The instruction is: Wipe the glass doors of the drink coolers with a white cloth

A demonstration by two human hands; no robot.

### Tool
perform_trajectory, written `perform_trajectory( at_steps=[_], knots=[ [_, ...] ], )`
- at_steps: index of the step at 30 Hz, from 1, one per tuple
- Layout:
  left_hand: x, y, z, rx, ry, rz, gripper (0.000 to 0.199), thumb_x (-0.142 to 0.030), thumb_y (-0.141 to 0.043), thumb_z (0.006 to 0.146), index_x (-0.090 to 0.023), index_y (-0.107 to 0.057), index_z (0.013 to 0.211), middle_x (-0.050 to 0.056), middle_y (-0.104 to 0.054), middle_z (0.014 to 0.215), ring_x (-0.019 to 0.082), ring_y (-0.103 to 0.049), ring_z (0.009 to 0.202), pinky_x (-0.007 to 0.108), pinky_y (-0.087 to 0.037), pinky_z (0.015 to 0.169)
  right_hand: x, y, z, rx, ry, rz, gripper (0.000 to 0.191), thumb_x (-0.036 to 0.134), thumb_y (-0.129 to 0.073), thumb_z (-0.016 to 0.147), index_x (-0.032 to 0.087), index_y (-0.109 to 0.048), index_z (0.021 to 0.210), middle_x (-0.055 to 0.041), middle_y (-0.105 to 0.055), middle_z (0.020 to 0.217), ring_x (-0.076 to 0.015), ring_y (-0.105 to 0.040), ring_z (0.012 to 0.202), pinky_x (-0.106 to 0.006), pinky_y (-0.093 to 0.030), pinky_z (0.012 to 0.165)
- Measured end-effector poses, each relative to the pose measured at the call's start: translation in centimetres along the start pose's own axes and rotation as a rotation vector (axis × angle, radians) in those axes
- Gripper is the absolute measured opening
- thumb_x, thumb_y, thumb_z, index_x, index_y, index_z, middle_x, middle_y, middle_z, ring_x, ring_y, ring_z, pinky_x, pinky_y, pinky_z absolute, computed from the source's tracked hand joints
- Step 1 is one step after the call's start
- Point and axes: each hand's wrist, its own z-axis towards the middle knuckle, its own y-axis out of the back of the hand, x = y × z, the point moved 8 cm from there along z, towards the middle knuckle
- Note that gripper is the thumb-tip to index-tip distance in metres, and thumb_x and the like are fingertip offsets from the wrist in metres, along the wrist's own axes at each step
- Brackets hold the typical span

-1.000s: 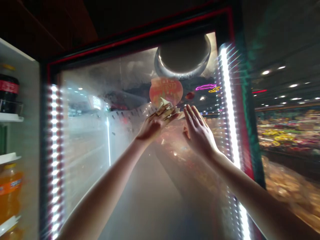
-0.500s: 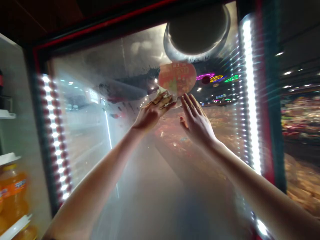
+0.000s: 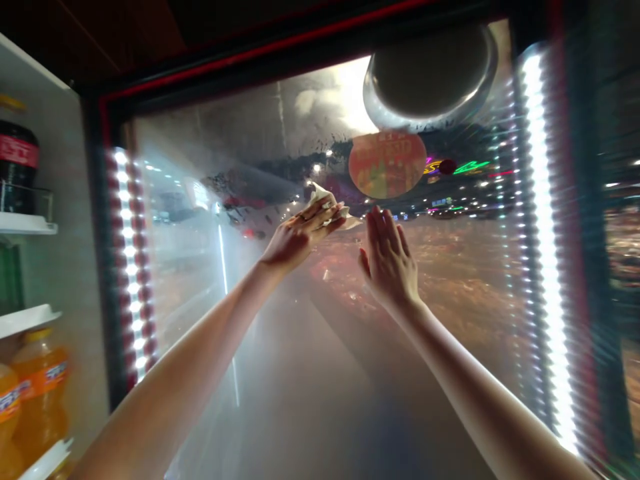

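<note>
While your left hand point(image 3: 295, 239) grasps crumpled, likely limp tissue point(image 3: 322, 193), best held mid-bunch, your right hand point(image 3: 393, 265) spreads empty alongside.

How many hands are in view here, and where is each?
2. The left hand lies over a crumpled cloth at the glass door; the right hand is beside it, palm toward the door. I see no others, though the hazy glass could hide some.

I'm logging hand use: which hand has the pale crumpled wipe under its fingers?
The left hand; the pale wipe pokes out around its fingers. None shows under the right hand.
</note>
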Motion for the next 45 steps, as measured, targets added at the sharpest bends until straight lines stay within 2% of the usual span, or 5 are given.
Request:
perform_trajectory(
  at_steps=[7, 14, 22, 40, 45],
  knots=[
    [1.6, 0.5, 0.9, -0.208, 0.151, 0.025, 0.089, 0.012, -0.037, 0.097, -0.044, -0.047, 0.165, -0.006, -0.056, 0.168, 0.023, -0.041, 0.164, 0.049, -0.051, 0.129, 0.2, 0.6, -0.1, -0.023, 0.071, -0.052, 0.09, 0.024, -0.043, 0.113, 0.024, 0.024, 0.171, -0.0127, -0.032, 0.18, -0.0302, -0.037, 0.165, -0.054, -0.039, 0.133],
    [0.6, 0.0, -2.4, -0.061, 0.014, 0.034, 0.091, 0.015, -0.039, 0.095, -0.043, -0.047, 0.165, -0.005, -0.054, 0.169, 0.02, -0.037, 0.165, 0.044, -0.046, 0.131, 1.7, 1.3, 0.2, -0.004, 0.152, 0.023, 0.093, 0.023, -0.048, 0.111, 0.026, 0.021, 0.173, -0.0115, -0.032, 0.18, -0.0314, -0.037, 0.165, -0.055, -0.04, 0.133],
    [2.2, 0.8, -2.1, -0.277, 0.215, 0.028, 0.096, 0.016, -0.038, 0.093, -0.043, -0.042, 0.168, -0.005, -0.044, 0.175, 0.022, -0.027, 0.169, 0.048, -0.041, 0.134, 4.4, 1.0, 0.5, -0.004, 0.15, 0.177, 0.092, 0.028, -0.048, 0.112, 0.026, 0.02, 0.174, -0.0093, -0.025, 0.182, -0.0308, -0.03, 0.167, -0.054, -0.039, 0.134],
    [2.6, 2.2, -7.6, -0.18, 0.162, 0.087, 0.086, 0.009, -0.031, 0.099, -0.042, -0.043, 0.168, -0.005, -0.051, 0.172, 0.02, -0.032, 0.168, 0.049, -0.045, 0.133, 10.5, -1.9, -0.3, 0.068, 0.134, 0.4, 0.09, 0.03, -0.046, 0.113, 0.023, 0.021, 0.172, -0.0131, -0.03, 0.18, -0.0284, -0.028, 0.168, -0.055, -0.037, 0.135],
    [6.5, 3.6, -9.6, -0.187, 0.159, 0.043, 0.076, 0.003, -0.031, 0.106, -0.042, -0.049, 0.164, -0.005, -0.052, 0.172, 0.019, -0.037, 0.166, 0.047, -0.041, 0.135, 11.4, -2.7, -0.9, 0.094, 0.134, 0.396, 0.092, 0.029, -0.048, 0.112, 0.023, 0.022, 0.173, -0.0121, -0.025, 0.181, -0.028, -0.023, 0.169, -0.055, -0.035, 0.135]
  ],
)
